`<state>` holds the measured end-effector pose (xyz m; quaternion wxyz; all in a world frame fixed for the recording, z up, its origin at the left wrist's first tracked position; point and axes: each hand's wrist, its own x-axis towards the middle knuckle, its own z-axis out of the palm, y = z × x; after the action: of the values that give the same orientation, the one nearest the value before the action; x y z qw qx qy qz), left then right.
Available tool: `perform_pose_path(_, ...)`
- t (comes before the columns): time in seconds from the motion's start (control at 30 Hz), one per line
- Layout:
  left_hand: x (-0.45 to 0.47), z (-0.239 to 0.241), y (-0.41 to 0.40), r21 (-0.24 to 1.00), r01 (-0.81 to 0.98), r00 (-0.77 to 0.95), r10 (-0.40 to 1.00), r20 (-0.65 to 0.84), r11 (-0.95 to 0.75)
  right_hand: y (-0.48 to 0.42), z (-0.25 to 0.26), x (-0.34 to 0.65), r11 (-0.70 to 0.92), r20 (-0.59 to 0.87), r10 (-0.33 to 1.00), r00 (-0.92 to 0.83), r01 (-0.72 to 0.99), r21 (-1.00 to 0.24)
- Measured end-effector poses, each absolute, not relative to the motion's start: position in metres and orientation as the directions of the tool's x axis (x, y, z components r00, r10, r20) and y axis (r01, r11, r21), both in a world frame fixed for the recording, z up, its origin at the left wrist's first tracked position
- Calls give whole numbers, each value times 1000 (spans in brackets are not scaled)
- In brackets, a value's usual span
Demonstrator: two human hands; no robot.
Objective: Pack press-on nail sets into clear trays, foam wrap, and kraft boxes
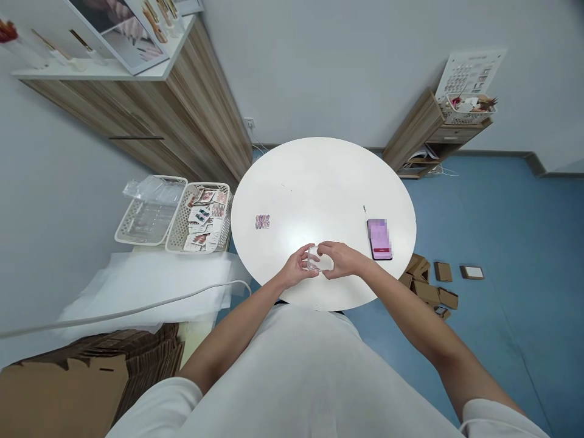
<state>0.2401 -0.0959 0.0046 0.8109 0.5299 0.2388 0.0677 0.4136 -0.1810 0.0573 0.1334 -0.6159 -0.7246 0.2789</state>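
Above the near part of the round white table point(319, 176), a small clear plastic box point(322, 263) is held between my two hands. My left hand point(296, 267) grips its left side, thumb and fingers closed around the edge. On the other side, the fingers of my right hand point(340, 258) are curled over the top and right edge. Whether the box has anything inside, I cannot make out. To the left on the table lies a small card with rows of purplish false nails point(262, 221). A phone point(380, 239) with a lit purple screen lies to the right.
Left of the table stand a white basket of printed packets point(205, 219) and a basket of clear plastic packaging point(150, 213). White sheets point(159, 286) and stacked flat cardboard point(68, 389) are nearer. Small brown boxes point(426, 292) lie on the floor at right.
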Motion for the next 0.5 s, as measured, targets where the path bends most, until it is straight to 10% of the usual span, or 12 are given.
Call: perform_pose_path(0.5, 232, 12, -90, 804, 252, 852, 271, -448, 538, -173, 70, 434, -212, -342, 934, -100, 615, -760)
